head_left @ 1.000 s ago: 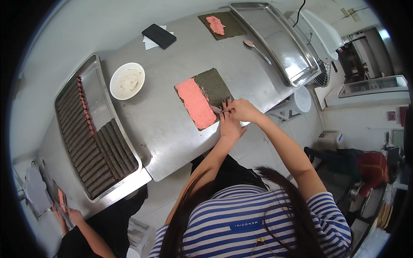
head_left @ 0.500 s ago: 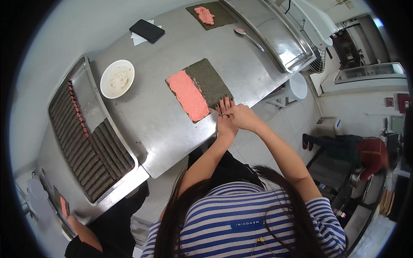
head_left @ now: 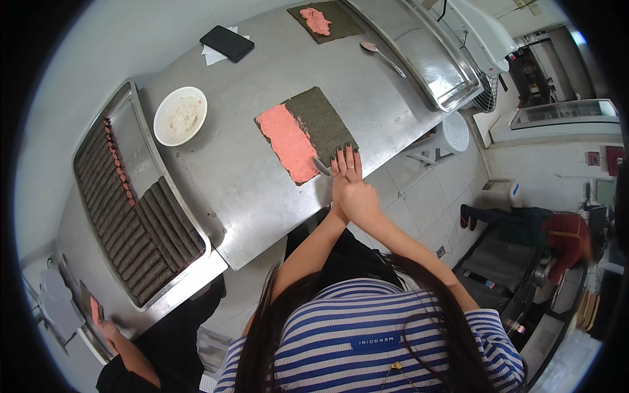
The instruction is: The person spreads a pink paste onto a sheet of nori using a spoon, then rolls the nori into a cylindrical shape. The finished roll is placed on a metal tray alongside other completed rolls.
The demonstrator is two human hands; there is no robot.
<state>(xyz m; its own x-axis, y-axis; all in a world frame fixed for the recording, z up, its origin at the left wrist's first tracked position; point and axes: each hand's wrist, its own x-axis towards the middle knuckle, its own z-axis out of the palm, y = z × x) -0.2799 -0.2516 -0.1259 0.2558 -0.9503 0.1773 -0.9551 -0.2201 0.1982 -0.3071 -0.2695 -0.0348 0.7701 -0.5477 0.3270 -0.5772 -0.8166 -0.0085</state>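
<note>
A dark green seaweed sheet point(head_left: 327, 124) lies on the steel table with pink paste point(head_left: 287, 145) spread over its left half. My left hand point(head_left: 345, 167) is open, with straight fingers resting on the sheet's near edge. Crossing over it near the wrist, my right hand point(head_left: 359, 198) is closed, apparently on a metal utensil point(head_left: 320, 166). The utensil's curved tip shows left of my fingers, at the paste's near right edge; its handle is hidden, so I cannot tell spoon from spatula.
At left are a tray point(head_left: 152, 145) of dark rolls and a white bowl point(head_left: 180, 116). Farther back lie a phone point(head_left: 227, 44), another seaweed sheet point(head_left: 337, 23) with paste, a spoon point(head_left: 384, 59) and a metal tray point(head_left: 452, 98). A co-worker's hand point(head_left: 108, 329) is at lower left.
My right hand has moved slightly toward me, over the left wrist. The utensil's tip now shows clearly beside the paste. My left fingers stay on the sheet.
</note>
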